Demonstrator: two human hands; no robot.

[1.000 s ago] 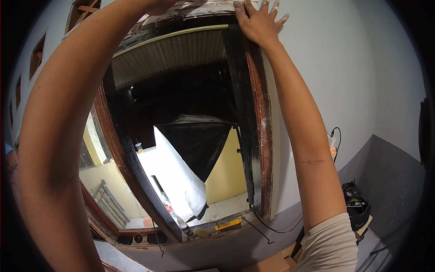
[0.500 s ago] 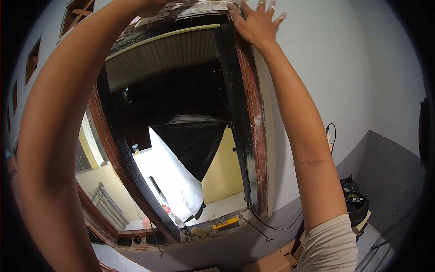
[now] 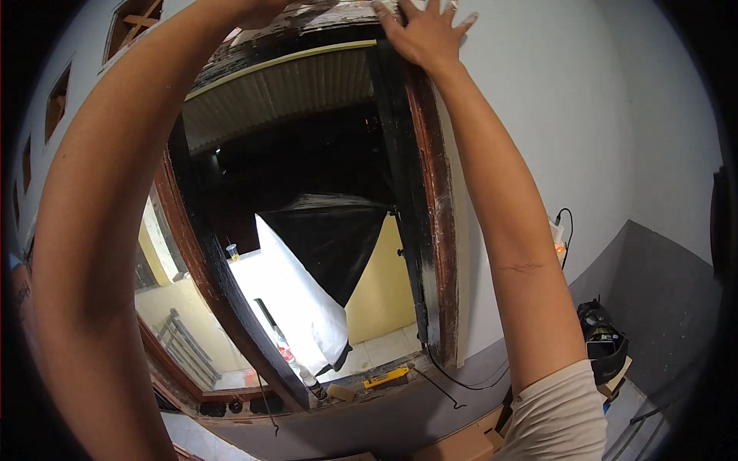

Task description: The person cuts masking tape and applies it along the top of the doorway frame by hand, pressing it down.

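Right hand [image 3: 427, 34] farther left, cup [image 3: 233, 252] beyond

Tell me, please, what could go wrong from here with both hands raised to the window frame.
The window frame looks worn and patchy at the top, so flakes might drop past the left hand and right hand. The yellow utility knife lying along its bottom edge could be knocked off by a lowered arm.

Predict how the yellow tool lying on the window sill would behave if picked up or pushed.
The yellow tool would probably slide rather than roll, its body looking long and flattish. Its straight shape suggests it would stay stiff when lifted. On that narrow window sill, it might drop if pushed far.
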